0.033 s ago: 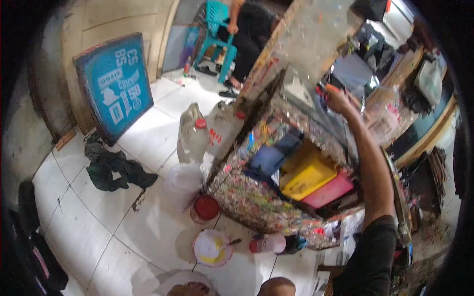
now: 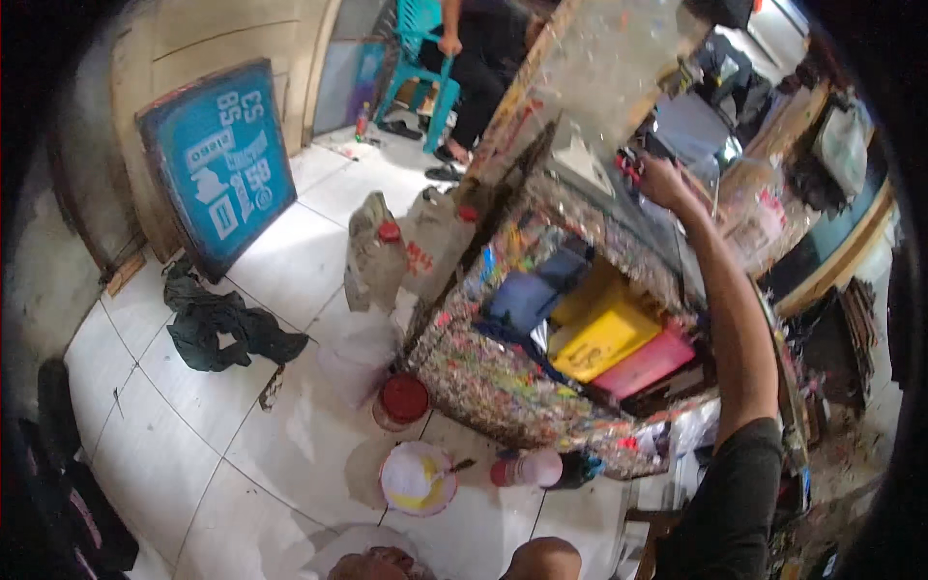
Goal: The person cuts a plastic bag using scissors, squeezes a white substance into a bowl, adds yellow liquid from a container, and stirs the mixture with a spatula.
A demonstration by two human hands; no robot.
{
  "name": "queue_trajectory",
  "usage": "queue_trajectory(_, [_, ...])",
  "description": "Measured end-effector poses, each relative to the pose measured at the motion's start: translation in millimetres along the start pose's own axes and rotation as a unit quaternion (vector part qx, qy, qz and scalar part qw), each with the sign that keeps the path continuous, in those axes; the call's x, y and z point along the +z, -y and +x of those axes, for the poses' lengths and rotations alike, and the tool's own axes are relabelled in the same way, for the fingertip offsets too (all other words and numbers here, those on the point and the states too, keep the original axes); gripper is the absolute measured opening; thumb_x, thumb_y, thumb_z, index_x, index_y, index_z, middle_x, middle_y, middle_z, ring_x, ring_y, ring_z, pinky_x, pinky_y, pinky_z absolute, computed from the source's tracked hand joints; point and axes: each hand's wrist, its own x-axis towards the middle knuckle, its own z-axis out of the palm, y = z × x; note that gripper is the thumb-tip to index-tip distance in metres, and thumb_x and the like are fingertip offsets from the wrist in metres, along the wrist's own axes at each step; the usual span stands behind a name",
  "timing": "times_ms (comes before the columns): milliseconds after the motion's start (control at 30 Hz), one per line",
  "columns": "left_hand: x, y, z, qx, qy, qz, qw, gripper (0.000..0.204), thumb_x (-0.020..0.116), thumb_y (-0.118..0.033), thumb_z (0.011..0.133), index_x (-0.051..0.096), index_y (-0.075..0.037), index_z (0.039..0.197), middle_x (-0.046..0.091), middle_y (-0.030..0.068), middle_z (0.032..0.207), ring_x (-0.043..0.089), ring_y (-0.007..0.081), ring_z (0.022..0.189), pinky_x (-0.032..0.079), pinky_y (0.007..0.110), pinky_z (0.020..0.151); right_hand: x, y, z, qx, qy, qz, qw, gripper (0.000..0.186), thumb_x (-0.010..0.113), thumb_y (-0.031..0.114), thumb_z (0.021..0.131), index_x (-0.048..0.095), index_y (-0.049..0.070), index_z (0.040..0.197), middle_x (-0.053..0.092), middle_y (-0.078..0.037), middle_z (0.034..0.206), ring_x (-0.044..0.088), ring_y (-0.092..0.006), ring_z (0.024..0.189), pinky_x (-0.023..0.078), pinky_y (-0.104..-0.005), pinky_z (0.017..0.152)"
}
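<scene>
My right arm stretches up the right side to the top of a colourful, paint-crusted counter (image 2: 541, 377). There my right hand (image 2: 663, 184) is closed around a small red and black object (image 2: 630, 164), whose kind I cannot make out. A grey-white flat device (image 2: 582, 159) lies beside it on the counter top. At the lower edge is a blurred, skin-toned shape (image 2: 372, 564), perhaps my left hand; its fingers cannot be made out. It is nearest to a bowl (image 2: 391, 498) with white and yellow contents and a dark-handled utensil (image 2: 447, 472).
Yellow (image 2: 607, 343) and pink (image 2: 648, 367) bins fill the counter's opening. A red-lidded jar (image 2: 403, 398), jugs (image 2: 375, 266) and a pink bottle (image 2: 530, 471) stand around its base. Dark cloth (image 2: 222, 333) lies on the tiles. Another person (image 2: 474, 77) is by a turquoise chair (image 2: 425, 58).
My right hand has shifted slightly left and up over the counter top, with the small object turned in it. The view has tilted a little; the floor things stay put.
</scene>
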Motion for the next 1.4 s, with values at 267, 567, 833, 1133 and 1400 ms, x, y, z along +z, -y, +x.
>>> queue_trajectory(267, [18.3,15.8,-17.2,0.043,0.011,0.021,0.999,0.029,0.067,-0.031,0.087,0.064,-0.005,0.097,0.064,0.015,0.093,0.063,0.0345,0.086,0.048,0.044,0.076,-67.6,60.9,-52.8,-0.03,-0.082,-0.208,0.974,0.027,0.06,0.025,0.088,0.06,0.001,0.101,0.068,-0.018,0.095,0.062,-0.0332,0.101,0.041,-0.0511,0.09])
queue_trajectory(567, [39.5,14.8,-27.7,0.143,0.001,0.093,0.985,0.026,0.069,-0.03,0.084,0.064,-0.007,0.096,0.064,0.0132,0.093,0.063,0.0324,0.086,0.048,0.044,0.075,-107.8,46.9,-74.6,-0.034,-0.26,-0.336,0.905,0.013,0.061,0.017,0.084,0.07,0.011,0.091,0.067,-0.008,0.098,0.058,-0.0226,0.106,0.038,-0.0497,0.094])
queue_trajectory(833, [28.3,31.2,-32.5,0.111,0.0,0.164,0.98,0.028,0.066,-0.023,0.082,0.065,-0.008,0.106,0.064,0.0121,0.108,0.058,0.0306,0.106,0.041,0.047,0.093,-218.9,139.7,-137.5,0.041,-0.286,-0.03,0.957,0.016,0.056,0.018,0.09,0.059,0.011,0.104,0.059,-0.007,0.1,0.054,-0.0224,0.099,0.04,-0.048,0.088])
queue_trajectory(1133, [18.4,26.7,-19.9,-0.137,-0.083,0.051,0.986,0.023,0.055,-0.019,0.095,0.064,0.002,0.093,0.062,0.0217,0.08,0.058,0.0432,0.082,0.046,0.046,0.076,-60.1,246.5,-429.9,0.112,0.028,0.682,0.722,0.016,0.053,0.03,0.095,0.055,0.014,0.098,0.051,0.0,0.09,0.044,-0.0164,0.084,0.037,-0.0364,0.076])
queue_trajectory(1400, [3.9,4.2,-3.2,-0.233,-0.044,0.002,0.971,0.031,0.06,-0.026,0.096,0.066,0.004,0.099,0.069,0.0188,0.091,0.065,0.0232,0.078,0.05,0.034,0.073,140.4,375.8,-634.7,0.412,0.2,0.855,0.245,0.022,0.049,0.034,0.098,0.055,0.012,0.101,0.051,-0.001,0.093,0.045,-0.016,0.083,0.038,-0.032,0.075])
